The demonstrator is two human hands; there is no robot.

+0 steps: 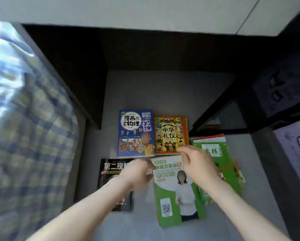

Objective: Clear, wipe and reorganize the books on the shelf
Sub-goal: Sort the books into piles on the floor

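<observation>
Five books or stacks of books lie flat, covers up, on a grey floor (145, 91). At the back a blue comic-style book (136, 133) touches an orange and yellow book (170, 134) on its right. In front of them lie a black book (111, 173) and a green and white book (175, 192) showing a standing person. To the right sits an untidy stack of green books (215, 150).

Two bare forearms reach in from below. The left hand (137, 173) hovers over the black book's right edge; it is blurred, so I cannot tell its grip. The right hand (198, 162) is above the green and white book's top corner, fingers loosely extended, gripping nothing.

Blurred plaid bedding (32, 136) fills the left side. A dark frame (215, 110) stands on the right.
</observation>
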